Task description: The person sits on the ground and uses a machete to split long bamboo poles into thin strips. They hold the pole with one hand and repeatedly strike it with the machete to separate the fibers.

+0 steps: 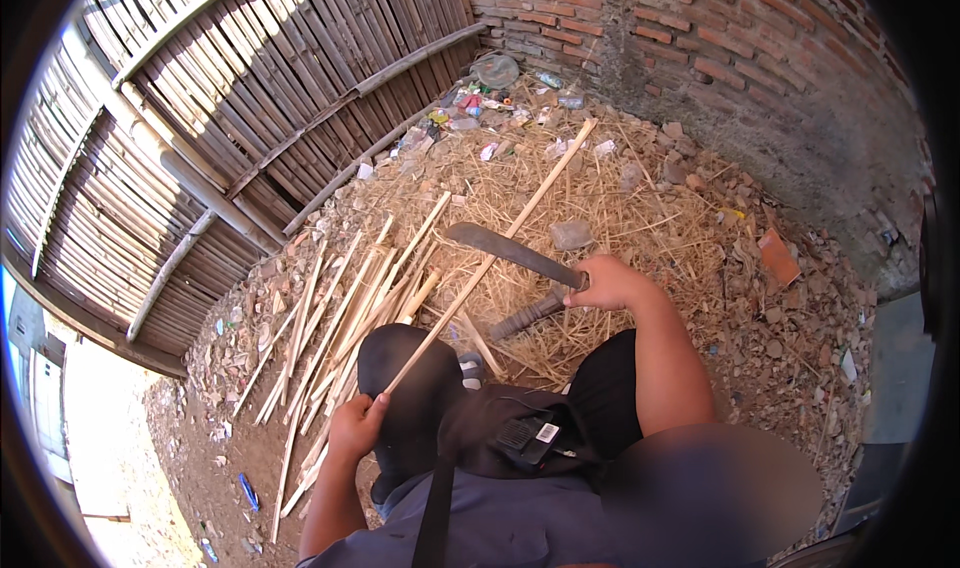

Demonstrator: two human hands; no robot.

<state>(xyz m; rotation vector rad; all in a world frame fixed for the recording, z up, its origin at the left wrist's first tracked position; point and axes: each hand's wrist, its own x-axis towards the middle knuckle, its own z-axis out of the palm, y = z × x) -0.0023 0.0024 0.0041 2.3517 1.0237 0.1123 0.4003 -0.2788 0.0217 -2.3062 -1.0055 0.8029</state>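
Observation:
My left hand is closed round the near end of a long pale bamboo strip, which slants up and away to the right across my knee. In my right hand is the handle of a machete. Its dark, broad blade points left and crosses the strip about midway; whether the edge touches the wood I cannot tell. Below the blade, a dark ridged rod-like piece lies on the straw. A pile of split bamboo strips lies on the ground to the left of my knee.
Straw-like shavings and rubble cover the ground ahead. Litter gathers in the far corner, between a bamboo slat wall on the left and a brick wall on the right. A broken orange tile lies at right.

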